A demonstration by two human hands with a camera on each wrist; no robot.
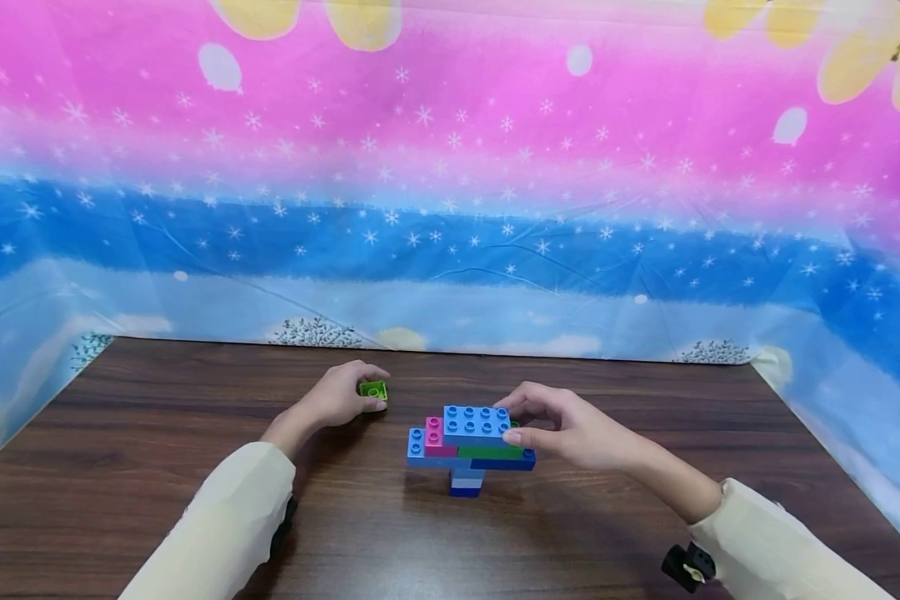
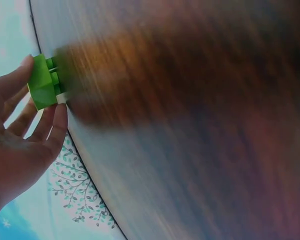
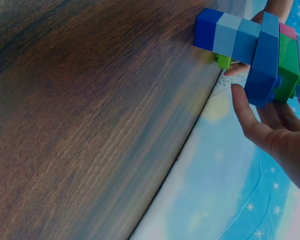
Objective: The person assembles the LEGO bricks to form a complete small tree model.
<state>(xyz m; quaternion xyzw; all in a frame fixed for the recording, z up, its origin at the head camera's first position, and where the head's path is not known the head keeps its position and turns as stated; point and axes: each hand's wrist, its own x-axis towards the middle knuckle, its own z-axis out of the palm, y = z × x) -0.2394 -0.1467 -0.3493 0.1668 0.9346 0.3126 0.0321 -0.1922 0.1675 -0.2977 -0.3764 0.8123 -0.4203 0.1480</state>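
My left hand (image 1: 341, 395) pinches a small lime-green toy building brick (image 1: 373, 391) between thumb and fingers, left of the brick structure. Its hollow underside faces up, and in the left wrist view the brick's studs (image 2: 54, 75) point toward the table. My right hand (image 1: 570, 427) grips the right end of the light-blue brick (image 1: 476, 427) on top of the structure, thumb in front and fingers behind. Below it lie a pink brick (image 1: 435, 438), a green brick (image 1: 487, 452), a light-blue brick (image 1: 420, 450) and a dark-blue brick (image 1: 506, 463). A narrow column (image 1: 467, 480) with a dark-blue base (image 3: 206, 30) supports these.
The dark wood-grain table (image 1: 330, 533) reaches back to a pink and blue patterned cloth (image 1: 450, 217), which also hangs along both sides. A black wrist device (image 1: 688, 567) sits by the right sleeve (image 1: 772, 533).
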